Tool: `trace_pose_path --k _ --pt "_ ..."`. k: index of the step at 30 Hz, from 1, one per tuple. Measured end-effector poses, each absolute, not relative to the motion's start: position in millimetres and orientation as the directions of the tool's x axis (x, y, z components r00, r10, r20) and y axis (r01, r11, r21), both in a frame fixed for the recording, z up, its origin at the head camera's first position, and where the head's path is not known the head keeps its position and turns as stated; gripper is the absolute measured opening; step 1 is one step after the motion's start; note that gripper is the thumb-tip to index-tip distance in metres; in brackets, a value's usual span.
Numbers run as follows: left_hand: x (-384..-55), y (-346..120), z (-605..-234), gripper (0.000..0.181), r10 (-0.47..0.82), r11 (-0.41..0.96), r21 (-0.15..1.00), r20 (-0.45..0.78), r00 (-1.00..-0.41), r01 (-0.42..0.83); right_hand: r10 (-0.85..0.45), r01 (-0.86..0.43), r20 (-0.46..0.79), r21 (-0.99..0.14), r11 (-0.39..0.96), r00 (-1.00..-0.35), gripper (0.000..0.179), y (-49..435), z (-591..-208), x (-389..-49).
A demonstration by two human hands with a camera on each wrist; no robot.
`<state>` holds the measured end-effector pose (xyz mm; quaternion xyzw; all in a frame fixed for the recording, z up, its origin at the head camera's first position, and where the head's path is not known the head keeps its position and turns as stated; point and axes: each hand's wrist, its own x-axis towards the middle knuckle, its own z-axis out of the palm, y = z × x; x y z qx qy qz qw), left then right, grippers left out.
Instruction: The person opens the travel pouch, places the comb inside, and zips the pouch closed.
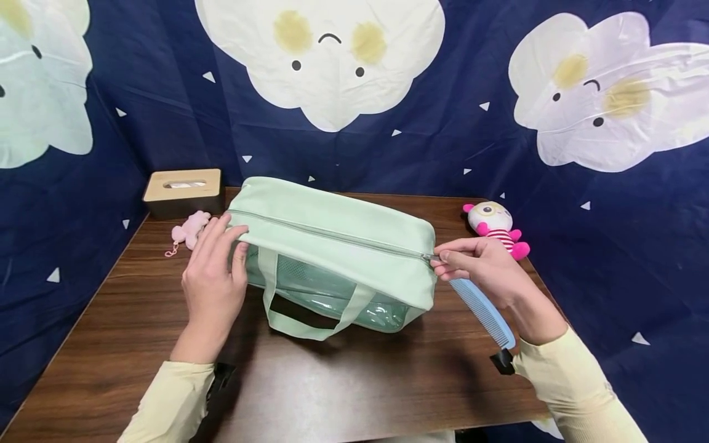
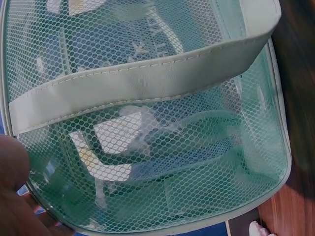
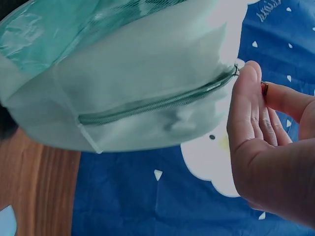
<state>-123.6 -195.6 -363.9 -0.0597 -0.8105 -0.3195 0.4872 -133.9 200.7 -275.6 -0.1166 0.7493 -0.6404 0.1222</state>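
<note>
A pale green zip bag [image 1: 332, 224] with see-through mesh sides stands on the table, turned slightly at an angle. Its zipper [image 1: 327, 234] runs lengthwise along the top. At the bag's left end, my left hand [image 1: 216, 277] holds the top corner, fingers over the edge and thumb on the front. My right hand [image 1: 487, 267] pinches the zipper pull [image 3: 265, 88] at the right end between thumb and fingers. A handle strap [image 2: 142, 81] loops down the front. Through the mesh, blue and white contents [image 2: 118, 132] show, partly hidden by the strap.
A light blue comb [image 1: 484, 314] lies right of the bag, below my right hand. Behind that hand sits a pink-and-white plush toy [image 1: 493, 221]. A small pink plush charm [image 1: 191, 227] and a wood-topped tissue box [image 1: 185, 191] are at the back left of the brown table [image 1: 127, 320].
</note>
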Motion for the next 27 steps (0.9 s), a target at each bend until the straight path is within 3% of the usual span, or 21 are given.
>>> trace_pose_path --k 8,27 --pt "-126 -191 -362 0.018 -0.227 0.785 0.468 0.827 -0.515 0.406 -0.336 0.008 -0.074 -0.981 0.196 -0.939 0.034 174 -258 -145" --pt "-127 -189 -363 0.018 -0.231 0.774 0.469 0.835 -0.499 0.426 -0.356 0.083 -0.189 -0.953 0.291 -0.915 0.029 121 -235 -165"
